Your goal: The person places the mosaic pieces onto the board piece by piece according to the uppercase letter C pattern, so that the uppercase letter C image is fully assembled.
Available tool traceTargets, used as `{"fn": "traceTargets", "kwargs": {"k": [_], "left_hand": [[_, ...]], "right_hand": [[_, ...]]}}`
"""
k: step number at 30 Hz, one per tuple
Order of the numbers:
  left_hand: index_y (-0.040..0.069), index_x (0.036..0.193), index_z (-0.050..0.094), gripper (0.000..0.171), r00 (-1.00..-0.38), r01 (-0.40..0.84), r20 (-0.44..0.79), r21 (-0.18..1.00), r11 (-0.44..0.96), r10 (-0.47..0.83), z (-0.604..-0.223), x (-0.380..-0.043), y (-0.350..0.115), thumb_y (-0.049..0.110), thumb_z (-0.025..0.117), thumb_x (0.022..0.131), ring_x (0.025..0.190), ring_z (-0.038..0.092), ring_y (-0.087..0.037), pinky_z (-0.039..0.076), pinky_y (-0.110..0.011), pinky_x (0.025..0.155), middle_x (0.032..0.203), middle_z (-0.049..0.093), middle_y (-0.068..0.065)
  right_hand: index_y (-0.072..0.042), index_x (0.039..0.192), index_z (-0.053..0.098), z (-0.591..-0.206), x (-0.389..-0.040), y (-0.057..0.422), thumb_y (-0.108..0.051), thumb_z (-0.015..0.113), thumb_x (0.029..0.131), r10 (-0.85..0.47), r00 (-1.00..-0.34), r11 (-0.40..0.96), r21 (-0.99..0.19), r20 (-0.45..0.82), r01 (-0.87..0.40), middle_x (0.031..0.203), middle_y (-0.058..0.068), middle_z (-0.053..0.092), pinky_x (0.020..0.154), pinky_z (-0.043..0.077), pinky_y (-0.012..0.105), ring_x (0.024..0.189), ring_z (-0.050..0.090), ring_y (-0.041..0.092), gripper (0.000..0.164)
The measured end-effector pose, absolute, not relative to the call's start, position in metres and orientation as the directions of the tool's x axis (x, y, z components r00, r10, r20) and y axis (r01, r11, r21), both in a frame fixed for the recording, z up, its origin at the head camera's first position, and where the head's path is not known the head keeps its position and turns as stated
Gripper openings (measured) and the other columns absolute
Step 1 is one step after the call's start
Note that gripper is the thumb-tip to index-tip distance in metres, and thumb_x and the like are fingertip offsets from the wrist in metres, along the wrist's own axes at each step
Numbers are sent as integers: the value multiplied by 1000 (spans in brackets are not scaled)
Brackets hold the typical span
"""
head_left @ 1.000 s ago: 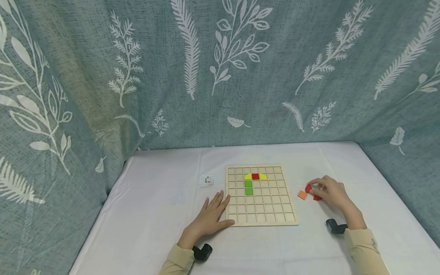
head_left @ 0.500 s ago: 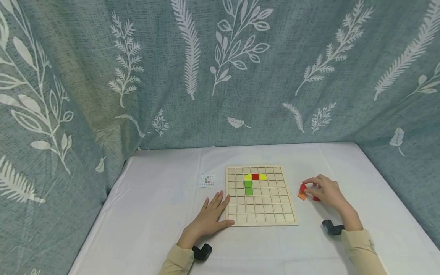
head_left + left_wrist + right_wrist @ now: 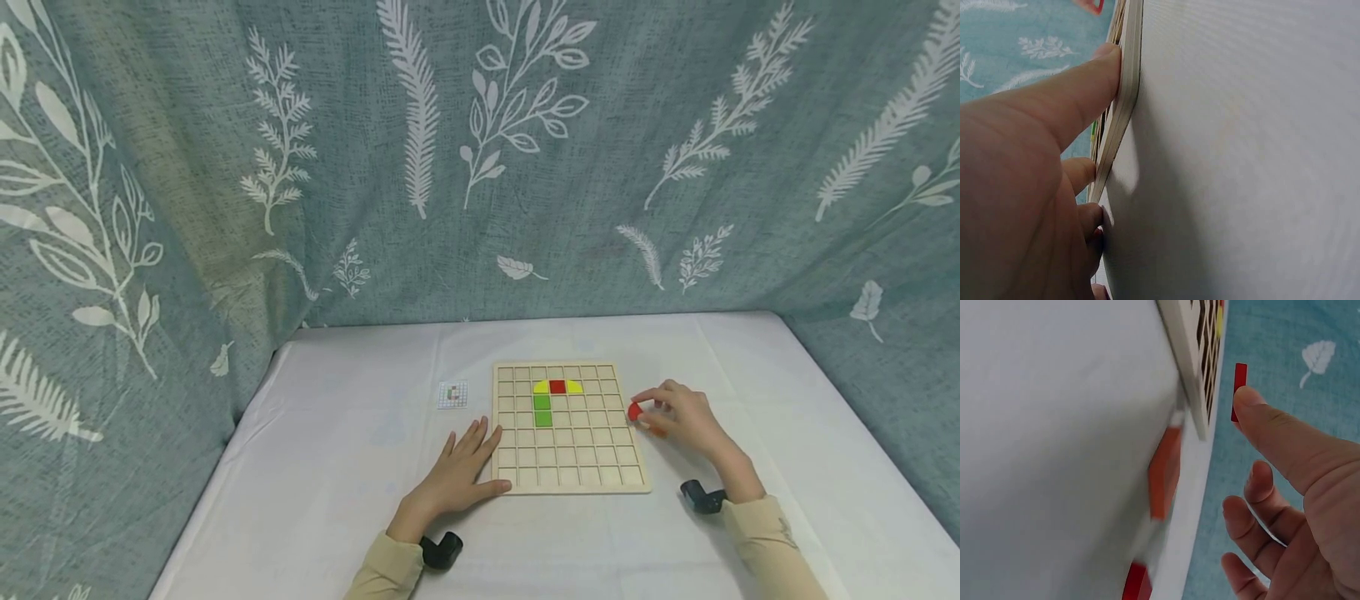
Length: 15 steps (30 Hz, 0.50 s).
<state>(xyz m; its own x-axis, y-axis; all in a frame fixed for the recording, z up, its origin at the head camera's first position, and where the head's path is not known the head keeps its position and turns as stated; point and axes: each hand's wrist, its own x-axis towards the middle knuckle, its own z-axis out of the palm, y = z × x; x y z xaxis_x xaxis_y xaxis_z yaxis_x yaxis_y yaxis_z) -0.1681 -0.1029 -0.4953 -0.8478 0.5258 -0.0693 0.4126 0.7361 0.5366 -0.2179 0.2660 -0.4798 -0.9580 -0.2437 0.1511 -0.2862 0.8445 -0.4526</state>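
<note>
My right hand (image 3: 688, 418) pinches a red tile (image 3: 634, 412) with a rounded side between thumb and finger, at the right edge of the wooden grid board (image 3: 592, 477). In the right wrist view that tile (image 3: 1240, 392) appears edge-on, held above the table. An orange tile (image 3: 1165, 472) and another red tile (image 3: 1137, 584) lie below the hand; in the head view the hand hides most of them. Spread and fairly straight, the fingers of my left hand (image 3: 459, 475) rest on the board's left edge, the thumb at its near left corner.
On the board sit a red square (image 3: 557, 387) between two yellow curved tiles (image 3: 574, 387), and two green squares (image 3: 542, 402) below the left yellow one. A small printed grid card (image 3: 453, 394) lies left of the board. A patterned curtain (image 3: 480, 208) hangs behind the table.
My right hand has carried the red tile leftward from beside the loose tiles to the board's right edge, passing over the orange tile. The left hand stays where it was.
</note>
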Motion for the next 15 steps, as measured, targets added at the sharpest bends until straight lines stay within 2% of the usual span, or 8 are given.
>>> {"fn": "traceTargets", "kwargs": {"k": [15], "left_hand": [[5, 146, 26, 79, -849, 405, -74, 544, 735, 522, -494, -168, -103, 47, 57, 87, 142, 11, -35, 7, -59, 111, 153, 13, -21]], "right_hand": [[-15, 105, 69, -485, -223, 229, -22, 72, 80, -342, -923, 783, -489, 178, -385, 77, -6, 50, 75, 28, 36, 71, 44, 11, 26]]}}
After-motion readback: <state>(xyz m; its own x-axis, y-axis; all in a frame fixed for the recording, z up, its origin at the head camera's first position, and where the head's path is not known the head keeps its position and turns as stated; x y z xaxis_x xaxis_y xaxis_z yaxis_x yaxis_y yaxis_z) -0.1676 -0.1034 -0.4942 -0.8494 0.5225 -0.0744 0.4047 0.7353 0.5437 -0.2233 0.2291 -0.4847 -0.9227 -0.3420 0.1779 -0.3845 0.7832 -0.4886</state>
